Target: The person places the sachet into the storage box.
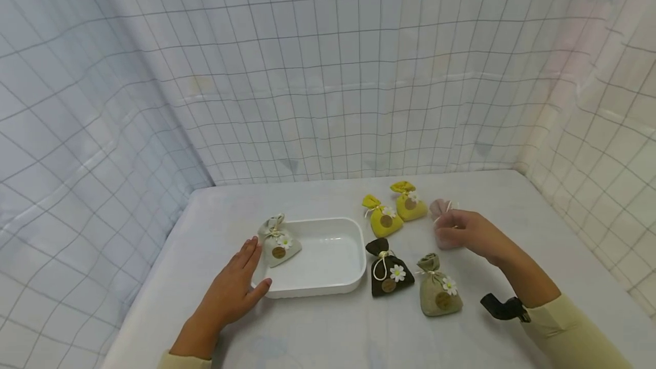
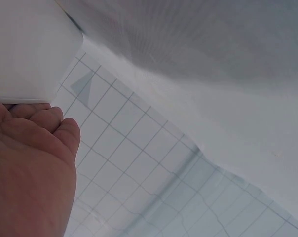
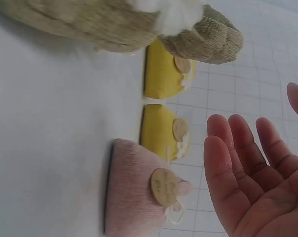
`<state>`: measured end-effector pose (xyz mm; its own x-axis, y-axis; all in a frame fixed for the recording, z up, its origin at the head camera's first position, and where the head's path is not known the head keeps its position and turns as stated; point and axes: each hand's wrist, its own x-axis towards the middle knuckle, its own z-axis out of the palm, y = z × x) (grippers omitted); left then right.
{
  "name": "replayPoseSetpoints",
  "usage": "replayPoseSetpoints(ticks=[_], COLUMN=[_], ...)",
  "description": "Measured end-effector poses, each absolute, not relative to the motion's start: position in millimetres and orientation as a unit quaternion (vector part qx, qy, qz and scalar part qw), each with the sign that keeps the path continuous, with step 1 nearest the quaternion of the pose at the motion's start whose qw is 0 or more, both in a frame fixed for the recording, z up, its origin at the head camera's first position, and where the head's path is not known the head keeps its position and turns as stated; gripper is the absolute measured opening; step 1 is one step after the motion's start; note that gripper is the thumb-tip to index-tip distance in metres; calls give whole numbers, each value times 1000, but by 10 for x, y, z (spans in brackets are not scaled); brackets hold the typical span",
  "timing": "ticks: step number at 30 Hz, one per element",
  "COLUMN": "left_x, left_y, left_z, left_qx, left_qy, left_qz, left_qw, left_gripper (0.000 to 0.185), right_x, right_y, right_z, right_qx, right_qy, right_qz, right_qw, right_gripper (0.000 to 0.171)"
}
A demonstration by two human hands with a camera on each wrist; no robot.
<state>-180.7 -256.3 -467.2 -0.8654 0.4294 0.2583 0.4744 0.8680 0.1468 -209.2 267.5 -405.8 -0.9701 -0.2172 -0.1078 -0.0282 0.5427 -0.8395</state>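
My left hand (image 1: 232, 286) rests with straight fingers against the left end of a white tray (image 1: 323, 269). A pale grey drawstring pouch (image 1: 271, 236) with a daisy lies inside that end, leaning on the rim. Over on the right, my right hand (image 1: 474, 236) hovers by a pink pouch (image 1: 439, 208) and partly covers it in the head view. From the right wrist, the fingers (image 3: 220, 173) look loosely extended and apart from the pink cloth. A dark brown pouch (image 1: 381, 286) and an olive-beige pouch (image 1: 433, 298) lie nearer me.
Two yellow pouches (image 1: 380, 225) (image 1: 416, 211) lie behind the dark one, right of the tray. A white cloth covers the table (image 1: 318, 335). Grid-patterned curtains (image 1: 328, 101) enclose its back and sides. A black wrist device (image 1: 504, 307) is on my right arm.
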Motion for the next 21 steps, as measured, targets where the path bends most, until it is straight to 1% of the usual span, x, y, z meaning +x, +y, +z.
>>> replayPoseSetpoints(ticks=[3,10,15,21], left_x=[-1806,-1804,-1817,-1816], left_y=[-2566,-2569,-2571,-2579], left_z=[-4676,-4673,-4685,-4687], left_qx=[-236,-237,-238,-239], left_qy=[-960,-959,-959,-959], left_qz=[-106,-109,-106,-103], left_qw=[109,108,109,110], left_gripper=[78,78,79,79], right_x=[-2010,-1849,-1765,-1691], right_y=[2703,2762,2824,2891], right_z=[-4140,-4320,-4427,-4507], right_qx=[-60,-39,-40,-59], right_qy=[866,849,841,822], right_qz=[-483,-504,-511,-523], right_qw=[118,154,174,216], right_gripper=[39,42,44,43])
